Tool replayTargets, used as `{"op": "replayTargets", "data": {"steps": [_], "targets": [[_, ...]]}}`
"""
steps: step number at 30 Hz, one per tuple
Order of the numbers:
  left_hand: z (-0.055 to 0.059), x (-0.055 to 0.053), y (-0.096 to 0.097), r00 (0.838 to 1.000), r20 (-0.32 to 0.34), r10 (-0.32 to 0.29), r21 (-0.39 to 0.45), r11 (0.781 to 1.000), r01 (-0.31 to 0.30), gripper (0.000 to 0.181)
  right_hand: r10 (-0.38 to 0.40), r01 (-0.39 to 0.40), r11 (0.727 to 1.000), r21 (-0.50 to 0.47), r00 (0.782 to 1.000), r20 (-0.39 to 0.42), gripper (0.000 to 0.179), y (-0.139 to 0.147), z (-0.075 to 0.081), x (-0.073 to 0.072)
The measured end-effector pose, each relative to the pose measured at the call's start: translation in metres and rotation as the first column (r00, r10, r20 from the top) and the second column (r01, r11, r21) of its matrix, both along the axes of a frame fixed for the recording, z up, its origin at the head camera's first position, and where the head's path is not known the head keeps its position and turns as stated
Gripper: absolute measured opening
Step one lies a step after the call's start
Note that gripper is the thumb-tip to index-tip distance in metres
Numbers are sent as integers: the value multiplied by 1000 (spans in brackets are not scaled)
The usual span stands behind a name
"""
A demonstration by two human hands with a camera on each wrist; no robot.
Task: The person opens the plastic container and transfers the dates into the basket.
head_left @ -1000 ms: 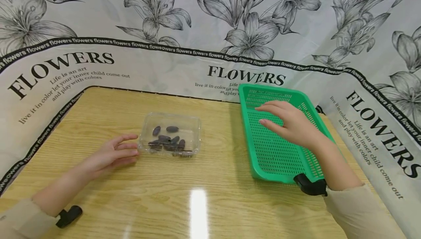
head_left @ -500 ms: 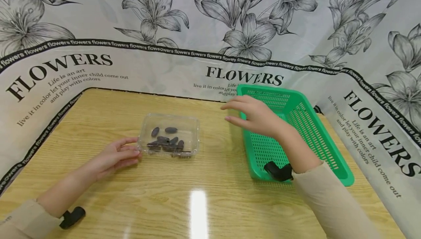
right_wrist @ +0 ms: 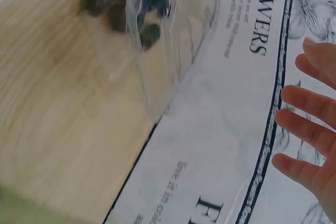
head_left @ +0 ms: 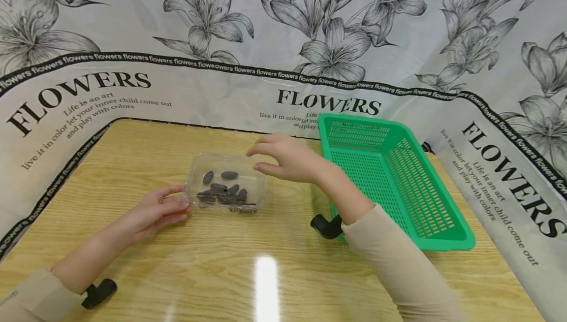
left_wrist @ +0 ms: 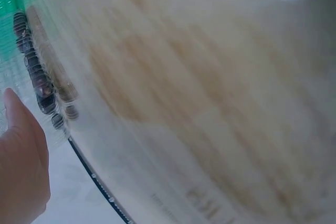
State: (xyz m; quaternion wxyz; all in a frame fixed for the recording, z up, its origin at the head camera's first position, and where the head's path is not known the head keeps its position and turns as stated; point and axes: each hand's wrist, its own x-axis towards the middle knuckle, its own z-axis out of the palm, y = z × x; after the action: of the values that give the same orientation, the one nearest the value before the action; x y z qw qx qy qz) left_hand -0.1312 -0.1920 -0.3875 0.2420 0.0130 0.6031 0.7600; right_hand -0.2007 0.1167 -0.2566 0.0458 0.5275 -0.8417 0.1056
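Observation:
A clear plastic box (head_left: 254, 186) sits on the table left of centre, holding several dark purple oval fruits (head_left: 229, 176) mostly gathered toward its near side. My left hand (head_left: 155, 211) is at the box's left end, fingers extended and fingertips right at its wall; in the left wrist view the thumb lies beside the box's side. Over the box's far right corner hovers my right hand (head_left: 292, 159), palm down with nothing held. The right wrist view has its fingers (right_wrist: 302, 129) spread apart, away from the box wall.
To the right a green perforated plastic basket (head_left: 372, 174) stands on the wooden table (head_left: 212, 263), partly behind the right forearm. A flower-printed cloth (head_left: 212, 95) rises along the table's back and sides.
My right hand has swung left from above the green basket to the plastic box. My left hand has edged right, up to the box's left end. The fruits have stayed put.

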Motion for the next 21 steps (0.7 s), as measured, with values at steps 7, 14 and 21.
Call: {"op": "replayTargets", "data": {"steps": [7,14,21], "targets": [[2,1,1,1000,1,9,-8,1000,-9,79,41,-42,997,62,999,28,27,-38,-18,0],[2,1,2,1000,8,-1,1,1000,1,75,80,-80,993,89,997,0,24,-70,-39,7],[3,2,2,1000,11,-2,2,1000,2,74,66,-54,987,149,995,-71,28,-94,-56,23]]}}
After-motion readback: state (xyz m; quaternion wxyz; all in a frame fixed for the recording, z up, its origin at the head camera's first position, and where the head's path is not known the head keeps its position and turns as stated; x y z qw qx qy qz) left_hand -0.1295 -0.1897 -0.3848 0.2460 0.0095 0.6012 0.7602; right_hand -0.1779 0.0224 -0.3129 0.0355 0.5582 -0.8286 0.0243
